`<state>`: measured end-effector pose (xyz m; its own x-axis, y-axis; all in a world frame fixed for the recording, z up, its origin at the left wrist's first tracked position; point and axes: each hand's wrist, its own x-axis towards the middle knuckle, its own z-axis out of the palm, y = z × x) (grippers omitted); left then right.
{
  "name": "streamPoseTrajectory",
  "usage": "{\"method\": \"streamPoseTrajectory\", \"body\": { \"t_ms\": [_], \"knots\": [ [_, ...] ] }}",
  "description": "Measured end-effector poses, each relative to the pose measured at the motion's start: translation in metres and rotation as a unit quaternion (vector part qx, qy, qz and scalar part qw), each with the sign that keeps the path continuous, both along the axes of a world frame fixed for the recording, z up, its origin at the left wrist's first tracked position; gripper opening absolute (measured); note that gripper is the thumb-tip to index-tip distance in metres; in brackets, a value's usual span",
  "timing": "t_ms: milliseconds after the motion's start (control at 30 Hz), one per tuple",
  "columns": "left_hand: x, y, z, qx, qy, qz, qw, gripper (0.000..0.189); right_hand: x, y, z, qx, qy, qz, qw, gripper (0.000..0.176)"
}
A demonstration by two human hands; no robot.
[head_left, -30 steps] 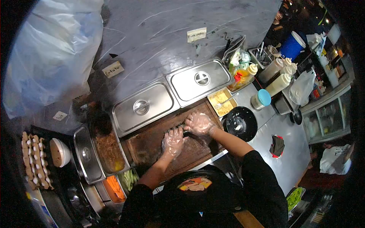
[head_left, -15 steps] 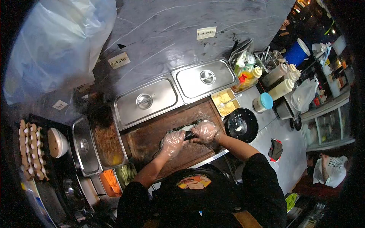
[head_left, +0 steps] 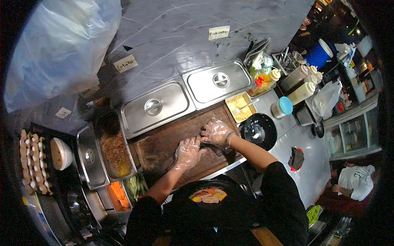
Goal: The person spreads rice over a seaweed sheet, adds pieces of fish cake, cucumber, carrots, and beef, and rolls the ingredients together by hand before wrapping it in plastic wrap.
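Both hands wear thin clear gloves. The left hand (head_left: 188, 151) lies palm down, fingers curled over the near end of a dark seaweed roll (head_left: 202, 144). The right hand (head_left: 215, 133) cups and squeezes the other end. The roll lies mid-way along the wooden cutting board (head_left: 164, 143).

By the look of it, the roll is already closed into a log and is getting its tightening squeeze. It is not cut yet, and I see no knife on the board.

Beyond the board sit two lidded steel pans (head_left: 154, 107). At its far right corner is a tray of yellow filling (head_left: 240, 108), to its right a black pan (head_left: 259, 131), and to its left an open tray of brown filling (head_left: 115, 151).

On the wall behind the board, paper notes read "Potato" (head_left: 125, 63) and "Fish cake" (head_left: 218, 33).
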<state>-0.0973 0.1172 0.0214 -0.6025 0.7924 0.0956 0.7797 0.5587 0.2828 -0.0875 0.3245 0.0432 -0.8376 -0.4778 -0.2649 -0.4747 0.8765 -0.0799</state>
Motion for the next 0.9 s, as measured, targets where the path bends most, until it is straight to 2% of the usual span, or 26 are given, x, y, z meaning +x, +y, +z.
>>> {"method": "streamPoseTrajectory", "body": {
  "t_ms": [33, 100, 167, 200, 333, 433, 467, 500, 567, 733, 800, 900],
  "knots": [
    [-0.002, 0.002, 0.000, -0.018, 0.002, -0.006, 1.000, 0.055, -0.001, 0.001, -0.007, -0.003, 0.012, -0.042, 0.999, 0.027],
    [-0.008, 0.005, -0.005, -0.006, 0.024, 0.000, 1.000, 0.060, 0.000, 0.000, 0.005, -0.009, -0.001, -0.042, 0.999, 0.032],
    [-0.010, 0.004, -0.004, -0.036, 0.020, -0.008, 0.999, 0.058, 0.009, -0.007, 0.013, -0.014, -0.025, -0.059, 0.998, 0.050],
    [-0.011, 0.004, -0.001, -0.035, 0.021, -0.006, 0.999, 0.058, 0.017, -0.008, 0.013, -0.053, -0.022, -0.052, 0.997, 0.065],
    [-0.014, 0.007, 0.003, -0.020, 0.002, -0.003, 1.000, 0.056, 0.025, -0.005, -0.019, -0.077, 0.030, -0.033, 0.996, 0.067],
    [-0.016, 0.001, -0.004, -0.015, 0.004, -0.025, 1.000, 0.056, 0.019, -0.001, -0.011, -0.049, -0.009, -0.013, 0.999, 0.061],
    [-0.018, 0.000, -0.007, -0.010, 0.010, -0.040, 0.999, 0.055, 0.017, -0.001, -0.010, -0.080, 0.041, 0.005, 0.996, 0.059],
    [-0.018, -0.002, -0.011, -0.011, 0.011, -0.039, 0.999, 0.055, 0.017, -0.001, -0.008, -0.080, 0.042, 0.005, 0.996, 0.059],
    [-0.018, -0.008, -0.013, -0.029, 0.041, -0.051, 0.997, 0.053, 0.015, -0.001, 0.005, -0.048, -0.056, -0.040, 0.996, 0.060],
    [-0.022, -0.019, -0.006, 0.004, -0.009, -0.052, 0.999, 0.045, 0.013, 0.002, 0.005, -0.038, -0.023, -0.028, 0.999, 0.053],
    [-0.025, -0.021, -0.010, 0.019, -0.035, -0.050, 0.998, 0.045, 0.006, 0.000, 0.009, -0.034, -0.013, -0.035, 0.999, 0.050],
    [-0.022, -0.019, -0.012, 0.087, 0.027, 0.004, 0.996, 0.046, -0.006, 0.000, 0.013, -0.041, -0.059, -0.035, 0.997, 0.046]
  ]
}}
